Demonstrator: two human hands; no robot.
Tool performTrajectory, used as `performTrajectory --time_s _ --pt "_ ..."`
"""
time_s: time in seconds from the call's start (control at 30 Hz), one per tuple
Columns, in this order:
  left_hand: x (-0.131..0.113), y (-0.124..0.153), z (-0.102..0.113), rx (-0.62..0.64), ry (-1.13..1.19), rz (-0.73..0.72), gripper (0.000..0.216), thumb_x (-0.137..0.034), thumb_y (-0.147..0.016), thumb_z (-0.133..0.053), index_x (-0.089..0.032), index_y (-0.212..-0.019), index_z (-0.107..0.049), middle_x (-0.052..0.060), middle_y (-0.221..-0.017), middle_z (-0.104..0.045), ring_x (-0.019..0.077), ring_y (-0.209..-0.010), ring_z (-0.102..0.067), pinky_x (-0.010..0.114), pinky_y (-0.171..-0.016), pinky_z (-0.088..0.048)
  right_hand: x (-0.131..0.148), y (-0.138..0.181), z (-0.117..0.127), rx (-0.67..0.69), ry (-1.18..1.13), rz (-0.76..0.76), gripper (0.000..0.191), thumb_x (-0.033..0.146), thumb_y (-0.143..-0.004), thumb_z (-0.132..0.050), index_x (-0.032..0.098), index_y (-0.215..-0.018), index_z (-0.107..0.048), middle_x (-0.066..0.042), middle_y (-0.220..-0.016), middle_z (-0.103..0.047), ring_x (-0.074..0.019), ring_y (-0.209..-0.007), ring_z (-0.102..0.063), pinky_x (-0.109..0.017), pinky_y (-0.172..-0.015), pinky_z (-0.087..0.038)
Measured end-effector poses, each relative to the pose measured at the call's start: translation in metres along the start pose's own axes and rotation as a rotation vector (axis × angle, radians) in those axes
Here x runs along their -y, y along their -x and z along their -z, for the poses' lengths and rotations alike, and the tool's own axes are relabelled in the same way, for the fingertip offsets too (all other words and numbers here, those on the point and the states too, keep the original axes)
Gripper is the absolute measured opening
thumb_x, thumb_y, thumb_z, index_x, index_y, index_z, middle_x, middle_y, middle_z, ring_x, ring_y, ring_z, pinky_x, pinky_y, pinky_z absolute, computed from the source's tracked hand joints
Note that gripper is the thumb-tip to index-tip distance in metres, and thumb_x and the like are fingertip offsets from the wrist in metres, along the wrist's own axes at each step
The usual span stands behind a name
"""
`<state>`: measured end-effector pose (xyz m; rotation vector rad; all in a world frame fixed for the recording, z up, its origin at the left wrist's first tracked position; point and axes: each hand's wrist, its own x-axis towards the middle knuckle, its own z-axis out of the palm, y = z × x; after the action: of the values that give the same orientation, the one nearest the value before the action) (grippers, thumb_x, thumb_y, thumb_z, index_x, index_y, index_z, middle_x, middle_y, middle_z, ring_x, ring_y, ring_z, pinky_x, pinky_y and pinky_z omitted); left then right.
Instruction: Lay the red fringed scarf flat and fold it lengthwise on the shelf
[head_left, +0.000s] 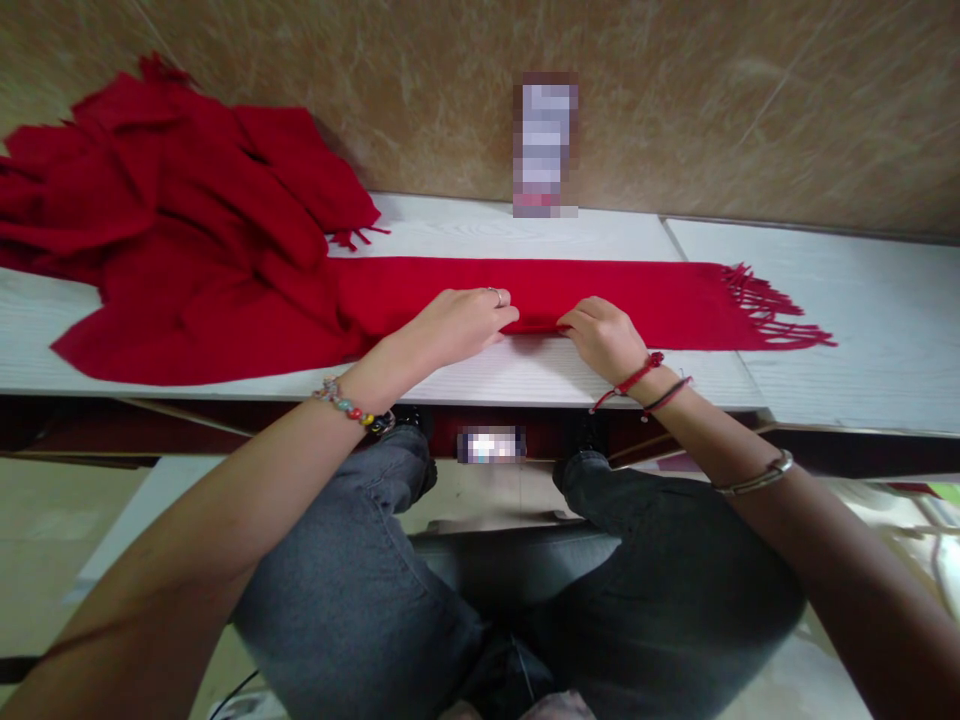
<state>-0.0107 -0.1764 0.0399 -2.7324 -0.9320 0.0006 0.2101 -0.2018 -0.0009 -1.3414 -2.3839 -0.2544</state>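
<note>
A red scarf [645, 295] lies stretched across a white table [862, 320], its fringed end pointing right. My left hand [457, 322] and my right hand [600, 335] meet at the scarf's near edge in the middle. Both have their fingers curled and pinch the folded red cloth between them. The left hand wears a ring and a beaded bracelet. Red and black cords sit on the right wrist, with a metal bangle further up the arm.
A heap of red scarves [172, 230] covers the table's left part. A blurred upright object [545, 145] stands against the brown wall at the back. My knees in grey jeans [360, 580] are below the table edge.
</note>
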Motion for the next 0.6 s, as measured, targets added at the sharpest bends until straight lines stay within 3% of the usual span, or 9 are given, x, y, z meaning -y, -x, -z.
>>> performTrajectory --time_s 0.3,0.47,0.6 --pt "0.000 -0.001 -0.002 0.006 -0.006 -0.045 0.026 -0.014 -0.088 -0.043 -0.018 -0.097 -0.067 0.007 -0.088 -0.066 0.0158 -0.082 -0.060 0.025 -0.064 -0.043 0.004 0.005 0.005 0.037 0.087 0.093 0.029 0.013 -0.089 -0.041 0.015 -0.082 -0.069 -0.010 -0.074 -0.061 -0.0193 -0.072 -0.050 -0.032 -0.067 -0.036" --pt "-0.001 0.001 -0.001 0.046 0.055 -0.090 0.035 -0.013 -0.089 -0.039 -0.022 -0.113 -0.063 0.008 -0.102 -0.064 0.0168 -0.088 -0.060 0.027 -0.069 -0.043 0.001 0.013 0.009 0.049 0.090 0.185 0.034 0.015 -0.092 -0.036 0.017 -0.090 -0.069 -0.009 -0.081 -0.064 -0.0179 -0.075 -0.052 -0.030 -0.067 -0.040" --pt "-0.002 0.001 -0.003 0.056 0.191 -0.173 0.035 -0.022 -0.092 -0.038 -0.026 -0.121 -0.058 0.005 -0.120 -0.059 0.0164 -0.106 -0.055 0.028 -0.088 -0.041 -0.002 0.017 0.012 0.073 0.069 0.231 0.035 0.018 -0.093 -0.034 0.016 -0.098 -0.069 -0.010 -0.090 -0.066 -0.0184 -0.080 -0.055 -0.030 -0.070 -0.044"
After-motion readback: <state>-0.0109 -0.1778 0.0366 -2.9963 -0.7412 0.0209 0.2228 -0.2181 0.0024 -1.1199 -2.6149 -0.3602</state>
